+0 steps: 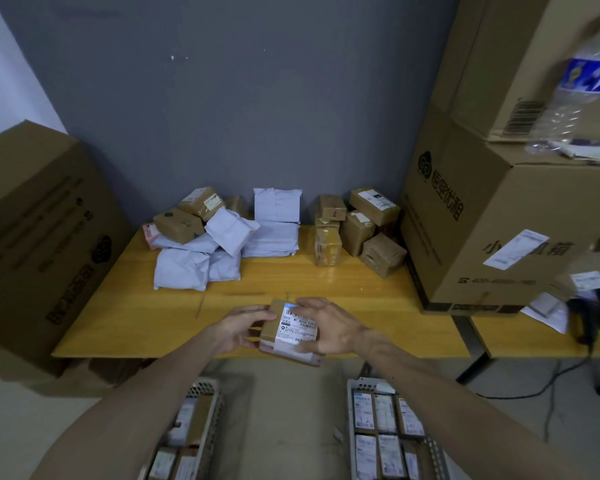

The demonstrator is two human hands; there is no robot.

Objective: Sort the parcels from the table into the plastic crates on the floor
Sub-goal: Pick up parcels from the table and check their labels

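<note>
I hold a small cardboard parcel (291, 332) with a white shipping label over the front edge of the wooden table (125, 306). My left hand (239, 329) grips its left side and my right hand (329, 327) grips its right side, fingers over the label. At the back of the table lie white mailer bags (187, 268), a stack of white mailers (274, 233) and several brown boxes (361, 230). Two plastic crates stand on the floor below: the left crate (210, 420) and the right crate (354, 431), both holding labelled parcels.
Large cardboard cartons flank the table, one at the left (39, 244) and a stack at the right (499, 202). A clear water bottle (579, 81) stands on the right carton. A second table (534, 337) with papers and a black cable sits at the far right.
</note>
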